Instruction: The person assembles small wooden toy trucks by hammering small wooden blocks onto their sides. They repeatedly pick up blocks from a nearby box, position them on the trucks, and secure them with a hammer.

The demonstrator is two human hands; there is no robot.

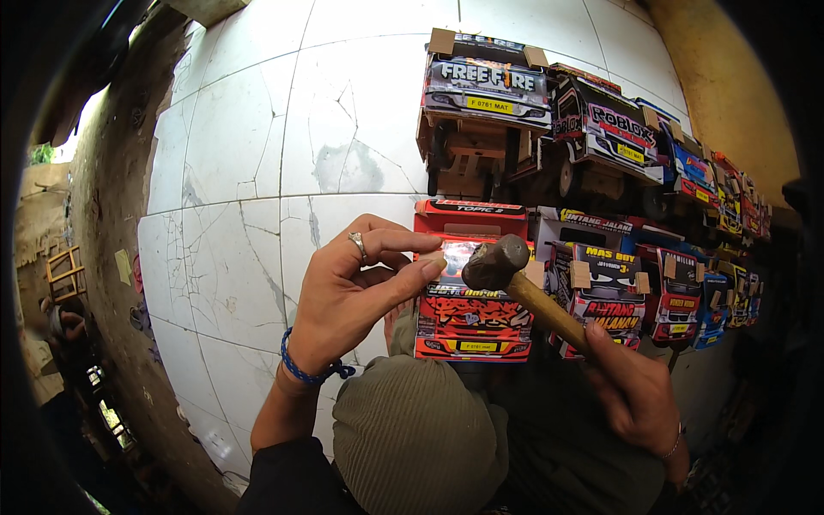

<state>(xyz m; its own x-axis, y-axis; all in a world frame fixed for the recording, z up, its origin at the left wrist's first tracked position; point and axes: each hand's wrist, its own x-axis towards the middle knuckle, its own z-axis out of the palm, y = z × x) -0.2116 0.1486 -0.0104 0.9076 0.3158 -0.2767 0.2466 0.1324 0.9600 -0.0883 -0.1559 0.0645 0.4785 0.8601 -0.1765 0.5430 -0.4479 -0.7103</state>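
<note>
A red toy truck (474, 330) with printed graphics and a yellow plate stands in front of me at my knees. My right hand (631, 386) grips a hammer (549, 309) by its wooden handle. The worn metal head hangs just over the truck's front, beside my left fingertips. My left hand (365, 270), with a ring and a blue braided bracelet, reaches to the truck's left side. Its thumb and index finger are pinched together by the windshield area; anything between them is too small to make out.
Several more toy trucks line up to the right in two rows, among them a grey and black one (487, 86) and a black one (601, 129), some with small wooden blocks on their fronts. White cracked floor tiles (232, 154) end at a dirt strip (120, 197) on the left.
</note>
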